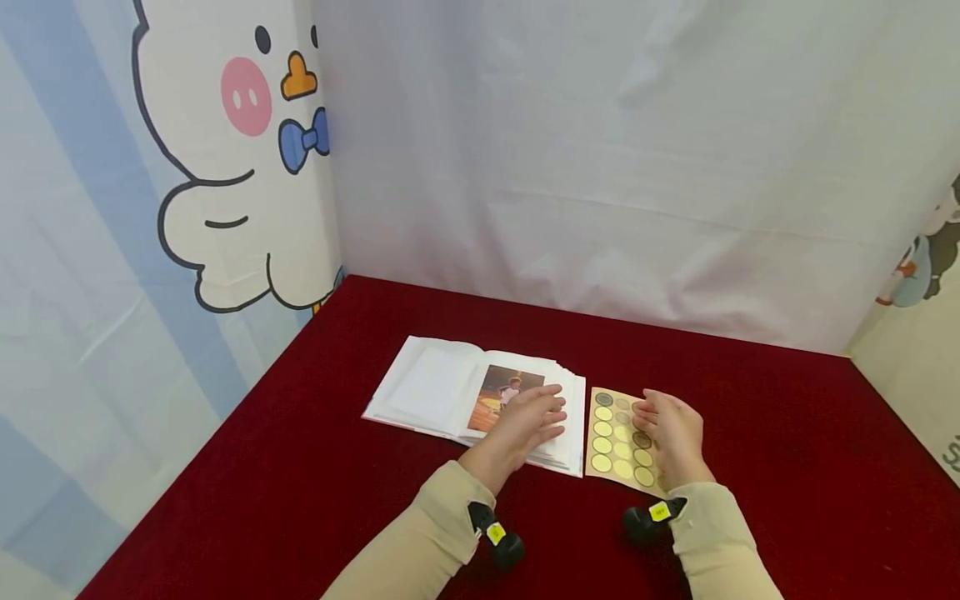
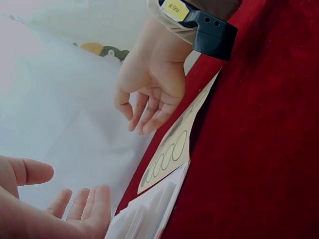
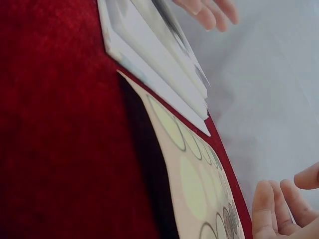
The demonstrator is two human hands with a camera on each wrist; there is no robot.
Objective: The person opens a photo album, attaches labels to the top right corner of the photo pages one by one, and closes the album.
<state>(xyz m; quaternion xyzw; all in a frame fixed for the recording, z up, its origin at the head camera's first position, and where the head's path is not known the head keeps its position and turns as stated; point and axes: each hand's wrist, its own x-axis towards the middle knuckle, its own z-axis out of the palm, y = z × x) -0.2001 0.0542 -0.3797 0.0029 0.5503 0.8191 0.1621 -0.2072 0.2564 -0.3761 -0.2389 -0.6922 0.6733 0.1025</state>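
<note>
- The left hand (image 1: pixel 521 421) is held with its grip released, the fingers extended and spread above the right-hand page of an open book (image 1: pixel 435 379).
- The right hand (image 1: pixel 675 433) is likewise released, its fingers loosely bent and held over the far right part of a sticker sheet (image 1: pixel 622 458).
- The sheet is laid just beside the book's right edge; round yellow stickers are set in rows on it, with a few darker circles among them, and its near edge is seen raised from the cloth in the right wrist view.
- A photo (image 1: pixel 491 402) is shown on the right-hand page, partly covered from view by the left hand; the left-hand page is left white.
- Black cameras (image 1: pixel 508 551) with yellow tags are worn at both wrists, over beige sleeves (image 1: pixel 405 546).
- Everything is set on a dark red cloth (image 1: pixel 300 467), bordered by a pale curtain (image 1: pixel 600 167) behind.
</note>
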